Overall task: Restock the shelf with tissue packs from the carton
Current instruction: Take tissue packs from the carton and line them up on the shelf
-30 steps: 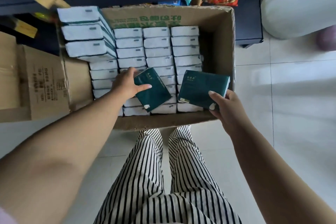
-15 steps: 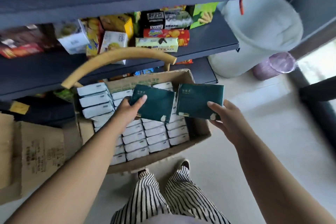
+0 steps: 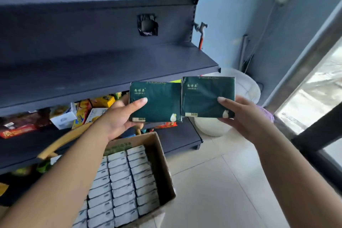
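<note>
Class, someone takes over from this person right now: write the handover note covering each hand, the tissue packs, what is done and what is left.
Left hand grips one green tissue pack; right hand grips another pack.
Both packs are held up in front of the bare dark shelf, not yet set down.
The carton on the floor holds many more packs.
Left: place these two, then continue from the carton.

Pale blue wall (image 3: 231, 16) meets a white tiled floor (image 3: 222, 181), daylight entering through a glass door (image 3: 314, 98) at right. A white bucket (image 3: 248, 89) stands beside dark shelving; a hammer (image 3: 201, 32) hangs from its upright.
</note>
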Available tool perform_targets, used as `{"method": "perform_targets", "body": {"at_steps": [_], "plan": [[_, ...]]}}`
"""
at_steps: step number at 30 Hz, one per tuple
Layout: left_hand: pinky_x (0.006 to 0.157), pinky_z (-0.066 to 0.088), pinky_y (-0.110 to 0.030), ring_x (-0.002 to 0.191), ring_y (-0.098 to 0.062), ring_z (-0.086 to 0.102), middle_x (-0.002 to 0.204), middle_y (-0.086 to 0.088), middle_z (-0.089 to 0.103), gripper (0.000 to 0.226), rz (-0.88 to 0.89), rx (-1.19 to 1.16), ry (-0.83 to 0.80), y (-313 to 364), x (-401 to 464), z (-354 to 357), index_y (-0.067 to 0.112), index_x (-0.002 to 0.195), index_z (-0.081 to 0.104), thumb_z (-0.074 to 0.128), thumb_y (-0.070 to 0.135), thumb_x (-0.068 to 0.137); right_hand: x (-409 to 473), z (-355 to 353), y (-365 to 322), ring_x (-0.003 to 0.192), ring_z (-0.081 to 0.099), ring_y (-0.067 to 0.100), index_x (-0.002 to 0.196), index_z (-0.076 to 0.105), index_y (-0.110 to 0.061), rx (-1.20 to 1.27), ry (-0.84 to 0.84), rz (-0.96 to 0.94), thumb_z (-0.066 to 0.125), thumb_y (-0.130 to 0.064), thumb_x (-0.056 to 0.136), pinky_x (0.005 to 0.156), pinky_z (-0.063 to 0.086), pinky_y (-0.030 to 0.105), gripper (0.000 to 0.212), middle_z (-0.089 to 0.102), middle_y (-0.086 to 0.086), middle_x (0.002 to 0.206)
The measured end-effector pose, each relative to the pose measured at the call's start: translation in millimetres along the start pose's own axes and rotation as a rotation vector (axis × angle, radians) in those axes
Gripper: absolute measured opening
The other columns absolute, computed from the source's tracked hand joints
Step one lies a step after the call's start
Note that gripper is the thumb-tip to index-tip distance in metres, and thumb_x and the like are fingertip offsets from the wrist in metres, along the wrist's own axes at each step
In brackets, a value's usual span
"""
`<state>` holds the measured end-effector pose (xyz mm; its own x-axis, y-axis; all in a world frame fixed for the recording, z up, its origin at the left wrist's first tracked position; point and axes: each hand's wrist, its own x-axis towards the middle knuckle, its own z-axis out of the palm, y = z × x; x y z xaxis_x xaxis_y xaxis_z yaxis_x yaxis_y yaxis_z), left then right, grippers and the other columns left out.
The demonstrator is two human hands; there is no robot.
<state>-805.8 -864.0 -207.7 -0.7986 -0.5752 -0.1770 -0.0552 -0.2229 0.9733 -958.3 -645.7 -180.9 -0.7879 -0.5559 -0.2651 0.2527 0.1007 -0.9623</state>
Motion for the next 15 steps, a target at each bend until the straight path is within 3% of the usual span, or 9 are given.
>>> {"method": "perform_targets", "body": {"at_steps": [3,5,8,11,13,15], "plan": [[0.058,0.057,-0.023,0.066,0.001,0.067,0.073,0.015,0.071,0.014,0.096,0.035,-0.013,24.3,2.6,44.9,0.023,0.092,0.056,0.049,0.011,0.090,10.9,-45.9,-33.2,0.079,0.062,0.015,0.099,0.060,-0.007,-0.033,-0.049,-0.052,0.058,-0.014,0.090,0.079,0.054,0.027,0.012,0.064,0.010,0.094],[0.066,0.056,-0.022,0.071,-0.001,0.068,0.079,0.013,0.070,0.013,0.144,0.050,0.001,39.3,4.6,70.7,0.024,0.092,0.056,0.051,0.013,0.088,16.7,-68.1,-54.8,0.061,0.057,0.008,0.104,0.059,-0.006,-0.049,-0.090,-0.104,0.059,-0.014,0.089,0.073,0.053,0.022,0.017,0.061,0.011,0.093],[0.071,0.056,-0.023,0.076,-0.004,0.067,0.089,0.009,0.068,0.011,0.224,0.068,0.028,57.4,5.7,94.1,0.024,0.096,0.057,0.049,0.018,0.090,24.1,-86.7,-81.9,0.046,0.048,0.002,0.093,0.061,-0.012,-0.060,-0.158,-0.166,0.056,-0.011,0.091,0.067,0.051,0.018,0.005,0.060,0.004,0.085],[0.061,0.056,-0.019,0.072,-0.003,0.069,0.081,0.009,0.072,0.012,0.274,0.083,0.040,72.6,10.1,103.7,0.022,0.097,0.058,0.046,0.019,0.092,34.3,-96.4,-101.0,0.047,0.053,0.001,0.088,0.060,-0.014,-0.083,-0.228,-0.215,0.054,-0.006,0.091,0.062,0.049,0.018,0.011,0.063,0.001,0.079],[0.063,0.056,-0.019,0.075,-0.005,0.069,0.078,0.012,0.073,0.012,0.319,0.139,0.056,85.6,18.0,107.2,0.022,0.096,0.059,0.048,0.020,0.091,44.4,-96.8,-113.7,0.059,0.060,0.006,0.090,0.061,-0.015,-0.116,-0.261,-0.248,0.054,-0.002,0.090,0.054,0.051,0.018,0.015,0.066,0.000,0.081],[0.069,0.056,-0.023,0.079,-0.006,0.068,0.079,0.014,0.072,0.011,0.361,0.184,0.085,103.7,32.7,108.8,0.024,0.095,0.060,0.051,0.022,0.089,60.5,-94.3,-129.1,0.072,0.065,0.009,0.094,0.062,-0.017,-0.135,-0.267,-0.295,0.055,0.001,0.089,0.060,0.055,0.021,0.020,0.069,-0.002,0.086]]}}
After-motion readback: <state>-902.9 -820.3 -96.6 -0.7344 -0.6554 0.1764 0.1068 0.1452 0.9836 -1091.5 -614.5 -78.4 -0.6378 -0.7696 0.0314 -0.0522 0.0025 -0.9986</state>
